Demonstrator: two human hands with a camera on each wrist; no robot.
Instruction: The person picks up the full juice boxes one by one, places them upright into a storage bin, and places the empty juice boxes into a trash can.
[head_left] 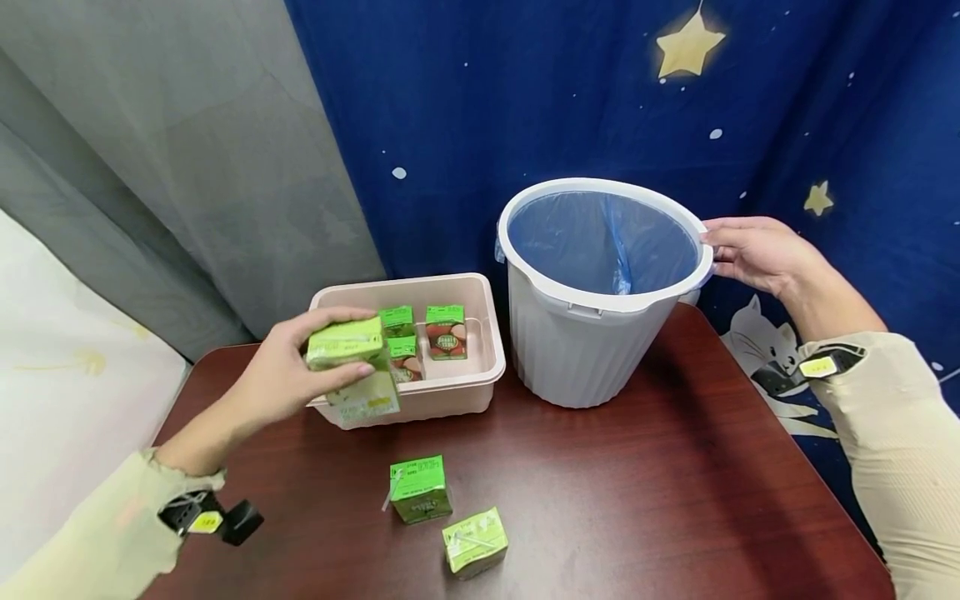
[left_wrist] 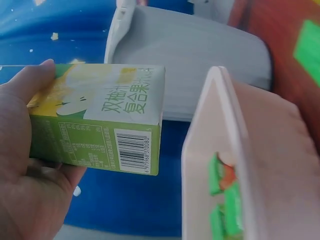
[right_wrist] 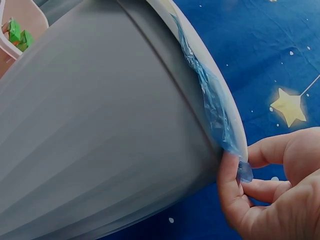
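My left hand [head_left: 288, 367] grips a yellow-green juice box [head_left: 356, 367] over the front left of a pale pink plastic tub [head_left: 450, 400]. In the left wrist view the barcode end of that juice box [left_wrist: 120, 120] points away from the palm. Several green-topped juice boxes [head_left: 446, 332] sit inside the tub. At the right, my right hand [head_left: 765, 254] pinches the rim of a white trash bin [head_left: 577, 350]. A blue plastic liner [right_wrist: 212, 102] lines the bin and folds out under its rim beside the fingers.
Two more juice boxes stand on the dark red table [head_left: 622, 500] in front: a green one [head_left: 420, 489] and a yellow-green one [head_left: 476, 542]. A blue star-patterned curtain [head_left: 450, 108] and a grey curtain [head_left: 165, 142] hang behind the table.
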